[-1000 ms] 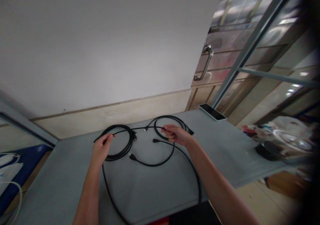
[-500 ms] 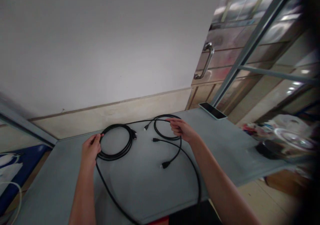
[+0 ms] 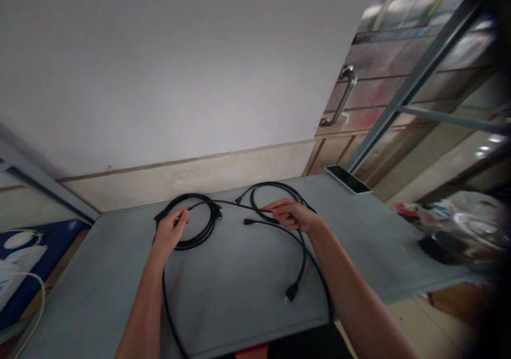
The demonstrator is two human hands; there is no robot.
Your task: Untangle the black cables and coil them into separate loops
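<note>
A black cable (image 3: pixel 235 203) runs in a shallow arc between my two hands. My left hand (image 3: pixel 171 231) pinches it at the left, over the edge of a coiled black cable (image 3: pixel 207 235) that lies on the grey table. At the right my right hand (image 3: pixel 293 215) is closed on the same cable, fingers pressed together. Behind and beside that hand lies a second, looser loop of black cable (image 3: pixel 271 184). Two cable ends with black plugs rest in front: a small plug (image 3: pixel 249 221) and a larger plug (image 3: pixel 291 293). One strand drops over the table's near edge.
A phone-like flat device (image 3: pixel 348 179) lies at the table's back right corner. Plastic bags and a dark container (image 3: pixel 441 247) stand at the far right, blurred. A white wall (image 3: pixel 179 82) rises behind the grey table (image 3: pixel 223 300). A blue surface (image 3: pixel 59 247) is at the left.
My left hand has moved right and let the cable pass to a new grip above the coil. My right hand has lowered slightly. The larger plug has shifted right and nearer.
</note>
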